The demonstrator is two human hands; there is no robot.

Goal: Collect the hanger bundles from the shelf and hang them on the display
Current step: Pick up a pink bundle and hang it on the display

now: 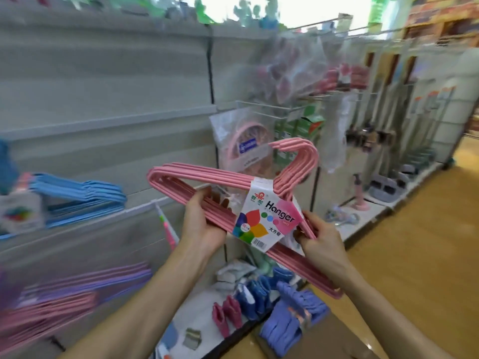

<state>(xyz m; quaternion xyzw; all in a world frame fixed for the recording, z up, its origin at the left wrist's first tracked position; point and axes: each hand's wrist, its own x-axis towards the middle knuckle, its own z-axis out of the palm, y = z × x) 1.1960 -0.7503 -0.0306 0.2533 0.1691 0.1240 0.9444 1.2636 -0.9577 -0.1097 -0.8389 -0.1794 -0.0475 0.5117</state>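
Between both hands, mid-air off the shelf: pink hanger bundle (233,198), tilted, hooks pointing up and away. Left hand (204,224) curls around the lower bars; right hand (321,242) pinches the bars just right of the paper label (264,218). Risks: only that label band ties the bundle, so a twist could fan the hangers; the hooks sit near bagged goods (243,141) beyond the hands and could snag them.

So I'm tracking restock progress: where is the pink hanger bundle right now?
In the head view the pink hanger bundle is mid-frame, held off the display between the left hand and right hand, with blue hanger bundles hanging at left.
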